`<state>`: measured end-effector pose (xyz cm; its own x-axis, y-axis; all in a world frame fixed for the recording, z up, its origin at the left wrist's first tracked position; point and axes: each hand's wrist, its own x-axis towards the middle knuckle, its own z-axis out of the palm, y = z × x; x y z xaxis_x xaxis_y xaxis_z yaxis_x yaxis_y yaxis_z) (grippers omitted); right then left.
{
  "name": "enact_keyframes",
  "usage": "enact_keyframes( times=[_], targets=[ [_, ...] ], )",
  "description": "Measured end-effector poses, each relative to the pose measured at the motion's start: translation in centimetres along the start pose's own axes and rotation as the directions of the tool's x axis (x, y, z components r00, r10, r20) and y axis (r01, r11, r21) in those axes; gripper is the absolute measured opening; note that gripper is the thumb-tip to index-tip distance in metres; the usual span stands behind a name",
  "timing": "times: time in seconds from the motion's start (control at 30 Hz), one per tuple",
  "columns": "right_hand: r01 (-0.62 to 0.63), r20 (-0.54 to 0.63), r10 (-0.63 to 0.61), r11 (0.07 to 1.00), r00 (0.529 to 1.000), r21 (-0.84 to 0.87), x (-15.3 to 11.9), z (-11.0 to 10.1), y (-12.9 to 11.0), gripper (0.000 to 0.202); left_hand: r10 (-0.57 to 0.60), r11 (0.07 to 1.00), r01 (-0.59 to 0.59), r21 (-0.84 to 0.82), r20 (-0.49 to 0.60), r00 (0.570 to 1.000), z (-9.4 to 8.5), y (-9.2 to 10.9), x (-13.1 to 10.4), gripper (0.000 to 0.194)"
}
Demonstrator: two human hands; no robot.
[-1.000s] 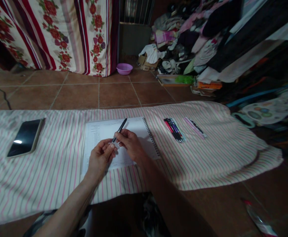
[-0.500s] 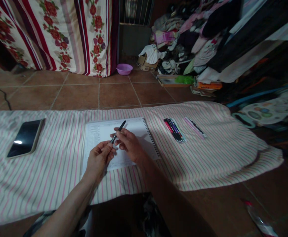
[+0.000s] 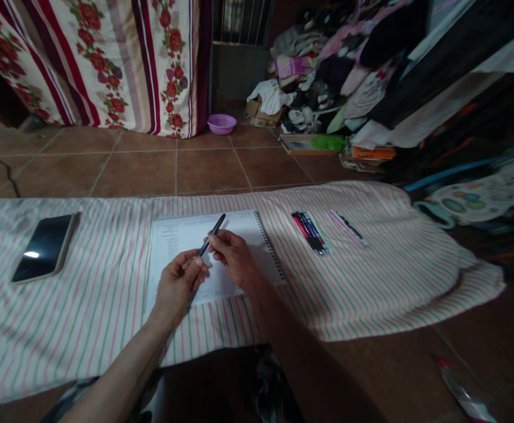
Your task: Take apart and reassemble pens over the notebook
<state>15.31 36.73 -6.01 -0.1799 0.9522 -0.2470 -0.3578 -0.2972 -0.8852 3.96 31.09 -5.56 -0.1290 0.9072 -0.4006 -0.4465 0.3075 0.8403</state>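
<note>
A dark pen (image 3: 218,223) is held at a slant above a spiral notebook (image 3: 243,276), its upper end pointing away to the right. My left hand (image 3: 181,274) pinches the lower end between thumb and fingers. Around the middle of the pen, the thumb and fingers of my right hand (image 3: 232,252) are closed. The notebook lies open under both hands, with a printed table along its left side and the coil on its right edge. The pen's lower tip is hidden by my left fingers.
A phone (image 3: 45,247) lies at the left on the striped cloth (image 3: 107,305). Right of the notebook are a bunch of several pens (image 3: 310,233) and a pink and black pair (image 3: 348,228). Beyond, a purple basin (image 3: 222,123) and piled clothes (image 3: 294,64) are on the floor.
The fingers of my right hand have closed in on the pen, which were looser and more spread before. My left hand and the pen have hardly moved.
</note>
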Motion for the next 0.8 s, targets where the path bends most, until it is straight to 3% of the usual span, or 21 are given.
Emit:
enact_keyframes(
  times=[0.23, 0.43, 0.57, 0.8],
  targets=[
    [0.064, 0.011, -0.064, 0.998, 0.998, 0.0, 0.0, 0.1, 0.3, 0.029, 0.039, 0.998, -0.04, 0.046, 0.024, 0.999, 0.1, -0.1, 0.0, 0.036],
    [-0.035, 0.093, 0.03, 0.998, 0.995, 0.057, -0.5, 0.3, -0.7, 0.035, -0.006, 1.0, 0.006, 0.012, 0.029, 1.0, 0.1, 0.0, 0.0, 0.033],
    [-0.02, 0.13, 0.01, 0.997, 0.991, 0.075, -0.4, 0.0, -0.5, 0.034, -0.034, 0.999, 0.033, 0.016, 0.031, 0.999, 0.0, 0.1, 0.1, 0.033],
    [0.005, 0.039, -0.006, 1.0, 0.999, 0.002, 0.0, -0.2, 0.1, 0.021, 0.088, 0.989, -0.094, 0.113, 0.061, 0.994, 0.1, 0.0, 0.1, 0.033]
  ],
)
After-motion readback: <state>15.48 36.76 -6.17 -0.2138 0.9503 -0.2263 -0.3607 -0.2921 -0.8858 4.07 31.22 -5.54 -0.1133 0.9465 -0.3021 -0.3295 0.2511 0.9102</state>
